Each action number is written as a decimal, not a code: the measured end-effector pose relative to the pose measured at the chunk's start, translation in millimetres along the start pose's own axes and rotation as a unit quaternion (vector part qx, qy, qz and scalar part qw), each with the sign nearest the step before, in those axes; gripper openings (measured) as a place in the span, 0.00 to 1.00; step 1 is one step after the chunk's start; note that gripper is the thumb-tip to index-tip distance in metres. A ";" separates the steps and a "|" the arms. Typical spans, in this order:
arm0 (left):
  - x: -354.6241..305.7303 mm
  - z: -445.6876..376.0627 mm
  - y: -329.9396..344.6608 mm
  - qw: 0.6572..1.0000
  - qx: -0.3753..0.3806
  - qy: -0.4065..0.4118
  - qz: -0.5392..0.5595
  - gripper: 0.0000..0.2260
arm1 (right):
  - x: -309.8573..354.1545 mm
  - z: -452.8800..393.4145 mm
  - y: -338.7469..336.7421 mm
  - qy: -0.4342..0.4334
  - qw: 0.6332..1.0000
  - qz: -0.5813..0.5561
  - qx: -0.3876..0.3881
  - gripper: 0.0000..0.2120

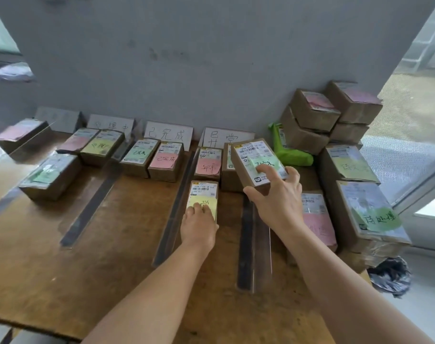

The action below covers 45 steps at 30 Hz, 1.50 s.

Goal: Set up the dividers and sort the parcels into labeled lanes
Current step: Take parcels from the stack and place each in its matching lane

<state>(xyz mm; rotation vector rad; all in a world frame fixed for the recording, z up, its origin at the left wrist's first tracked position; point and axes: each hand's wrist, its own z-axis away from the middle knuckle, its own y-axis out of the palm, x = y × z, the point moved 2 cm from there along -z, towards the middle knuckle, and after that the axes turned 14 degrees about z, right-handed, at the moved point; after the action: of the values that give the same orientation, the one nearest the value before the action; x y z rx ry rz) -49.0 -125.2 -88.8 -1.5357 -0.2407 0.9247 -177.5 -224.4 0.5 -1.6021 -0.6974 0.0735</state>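
- A parcel with a green note (pixel 260 161) is gripped from above by the right hand (pixel 277 194), thumb on the near end and fingers spread over the label; it is held tilted, raised over the rightmost lane.
- The left hand (pixel 199 225) is laid with its fingers fairly straight on a parcel with a yellow note (pixel 202 199), which lies flat in the same lane, just in front of a parcel with a pink note (pixel 208 162).
- The note on the raised parcel should be checked against the lane sign (pixel 227 137) before it is set down; the writing looks closer to that of the neighbouring sign (pixel 168 134), though it is too blurred for certainty.
- The box is best lowered flat, label up, between the dividers (pixel 246 244) and clear of their edges.
- The yellow-noted parcel can be pushed back against the row, so that space is kept at the front.
- The unsorted stack (pixel 345 155) stands to the right, within easy reach.
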 end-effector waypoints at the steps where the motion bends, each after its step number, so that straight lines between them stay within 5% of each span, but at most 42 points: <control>1: -1.6 -1.1 -4.4 1.000 -0.004 -0.010 0.021 0.27 | -0.3 -0.1 1.5 -0.002 1.000 -0.004 0.002 0.24; 7: -33.6 5.7 -45.1 0.924 -0.109 0.028 0.366 0.22 | 5.5 0.4 8.1 -0.033 0.999 -0.029 0.010 0.24; 12: -43.2 19.1 -77.6 0.869 -0.098 0.068 0.481 0.20 | 33.1 1.9 7.9 -0.073 0.995 -0.069 0.010 0.25; 25: 107.3 -2.9 -136.7 0.881 -0.170 -0.009 0.442 0.21 | 169.5 20.6 62.4 -0.193 0.973 -0.101 0.078 0.30; 34: 205.4 -27.9 -123.4 0.940 -0.070 -0.075 0.324 0.16 | 239.4 48.4 156.8 -0.117 0.963 -0.033 0.241 0.27; 45: 222.1 -51.6 -109.0 0.995 0.041 -0.045 0.083 0.26 | 257.4 45.9 210.6 -0.065 0.961 -0.054 0.264 0.28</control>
<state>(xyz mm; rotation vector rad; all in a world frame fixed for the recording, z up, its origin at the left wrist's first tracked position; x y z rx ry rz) 169.8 1.2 -84.5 -1.4560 -0.1398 1.1237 92.9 -60.4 -112.2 -1.0518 -0.7867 0.2650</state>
